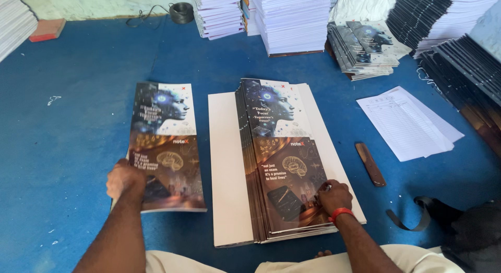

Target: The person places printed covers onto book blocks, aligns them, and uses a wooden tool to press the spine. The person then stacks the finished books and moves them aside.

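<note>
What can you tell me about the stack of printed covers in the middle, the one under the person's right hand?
The stack of covers is a fanned pile of long glossy sheets, each printed with a bluish profile head on top and a brown brain picture below. It lies flat on a white board on the blue floor, edges stepped out to the left. The right hand, with a red wristband, rests on its lower right corner. A separate smaller pile lies to its left, apart from it.

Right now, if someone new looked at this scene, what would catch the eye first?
The fanned stack of printed covers on a white board at centre, with the right hand on its lower corner. Left of it, the left hand presses a thinner cover stack on the blue floor.
</note>
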